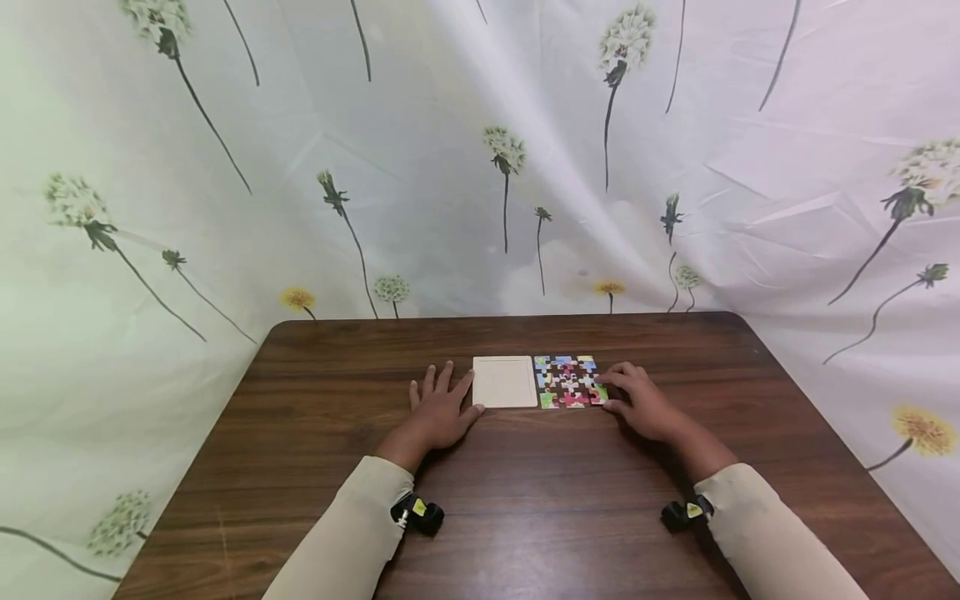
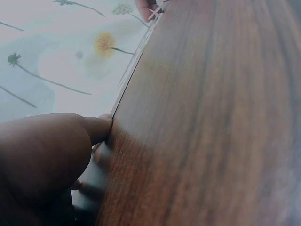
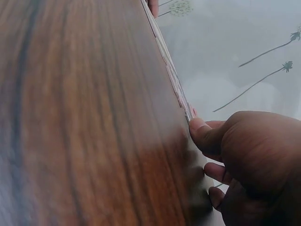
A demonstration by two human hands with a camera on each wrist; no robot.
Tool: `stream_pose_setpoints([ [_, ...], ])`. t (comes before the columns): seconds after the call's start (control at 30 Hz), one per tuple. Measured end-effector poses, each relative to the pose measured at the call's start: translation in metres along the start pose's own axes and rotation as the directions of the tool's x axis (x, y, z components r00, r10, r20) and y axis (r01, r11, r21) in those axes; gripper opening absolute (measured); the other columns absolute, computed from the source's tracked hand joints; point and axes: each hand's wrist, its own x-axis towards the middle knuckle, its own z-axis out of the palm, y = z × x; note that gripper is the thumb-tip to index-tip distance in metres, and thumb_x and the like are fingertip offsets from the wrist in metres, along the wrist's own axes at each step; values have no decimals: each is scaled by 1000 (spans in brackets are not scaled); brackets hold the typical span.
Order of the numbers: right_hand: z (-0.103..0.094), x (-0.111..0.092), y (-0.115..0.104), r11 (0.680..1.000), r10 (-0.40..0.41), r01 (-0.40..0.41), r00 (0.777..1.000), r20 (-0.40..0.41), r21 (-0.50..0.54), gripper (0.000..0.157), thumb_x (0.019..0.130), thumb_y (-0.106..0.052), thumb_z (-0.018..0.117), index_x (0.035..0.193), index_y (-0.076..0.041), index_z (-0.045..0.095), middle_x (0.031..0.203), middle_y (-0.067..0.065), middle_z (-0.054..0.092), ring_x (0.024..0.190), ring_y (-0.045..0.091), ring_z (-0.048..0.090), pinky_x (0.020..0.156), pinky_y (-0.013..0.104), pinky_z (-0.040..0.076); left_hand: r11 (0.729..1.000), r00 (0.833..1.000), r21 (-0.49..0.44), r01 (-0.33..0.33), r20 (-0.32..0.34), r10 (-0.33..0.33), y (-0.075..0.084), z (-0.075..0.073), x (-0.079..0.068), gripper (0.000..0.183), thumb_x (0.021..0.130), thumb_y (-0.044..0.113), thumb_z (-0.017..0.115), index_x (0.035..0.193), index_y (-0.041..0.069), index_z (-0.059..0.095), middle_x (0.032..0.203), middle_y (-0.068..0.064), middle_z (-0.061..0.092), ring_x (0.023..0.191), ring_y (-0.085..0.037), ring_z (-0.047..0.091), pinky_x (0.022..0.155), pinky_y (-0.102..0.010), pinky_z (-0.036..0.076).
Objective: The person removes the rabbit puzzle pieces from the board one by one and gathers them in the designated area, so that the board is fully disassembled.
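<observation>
A square cream board (image 1: 505, 382) lies flat on the table. Right beside it, jigsaw puzzle pieces (image 1: 574, 400) with a colourful print form a loose square, with dark gaps showing between some of them. My left hand (image 1: 441, 417) rests with fingers spread at the board's left side, thumb and index finger at its edge. At the right side of the pieces, my right hand (image 1: 643, 406) has bent fingers and thumb around the lower right puzzle piece (image 1: 598, 394). From the right wrist, the thumb (image 3: 200, 129) shows against the edge of the pieces.
The brown wood-grain table (image 1: 510, 500) has rounded far corners. Behind it hangs a pale cloth (image 1: 442, 167) printed with dandelions, meeting the table's far edge. Black wrist cameras (image 1: 427, 518) sit at both cream sleeves (image 1: 345, 533).
</observation>
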Motion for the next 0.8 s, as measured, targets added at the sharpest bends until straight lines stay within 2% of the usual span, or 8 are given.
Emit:
stream_pose_setpoints([
  [0.13, -1, 0, -2, 1000, -5, 5, 1000, 8, 0, 35, 105, -7, 73, 140, -6, 72, 140, 19, 57, 129, 41, 51, 105, 64, 49, 1000, 1000, -9, 3, -8, -3, 0, 0, 1, 70, 114, 47, 54, 174, 19, 32, 184, -22, 11, 169, -53, 2, 131, -78, 1],
  [0.37, 1, 0, -3, 1000, -15, 15, 1000, 9, 15, 37, 104, -7, 74, 140, -5, 72, 140, 20, 57, 129, 42, 50, 104, 63, 49, 1000, 1000, -12, 16, 12, -15, -8, 6, 8, 75, 113, 51, 53, 176, 21, 26, 185, -20, 5, 170, -52, -5, 131, -78, -4],
  [0.47, 2, 1, -1, 1000, -20, 20, 1000, 9, 11, 37, 104, -7, 74, 141, -5, 72, 140, 20, 57, 129, 41, 50, 103, 62, 49, 1000, 1000, -20, 8, -2, -8, -10, 8, 8, 75, 113, 52, 52, 176, 20, 27, 185, -21, 6, 170, -52, -4, 131, -78, -4],
  [0.6, 3, 1, 0, 1000, -18, 17, 1000, 13, 8, 38, 104, -7, 74, 142, -5, 72, 141, 19, 56, 131, 40, 50, 105, 62, 49, 1000, 1000, -22, 9, -2, -9, -10, 6, 7, 74, 113, 52, 51, 176, 20, 26, 185, -21, 6, 170, -52, -4, 131, -78, -5],
  [0.8, 2, 1, -1, 1000, -15, 14, 1000, 15, 25, 39, 104, -7, 73, 143, -6, 71, 142, 20, 56, 132, 42, 49, 106, 65, 48, 1000, 1000, -11, 5, -12, -6, -4, 0, 2, 71, 114, 48, 52, 175, 18, 30, 184, -23, 10, 170, -53, 1, 131, -78, -1],
])
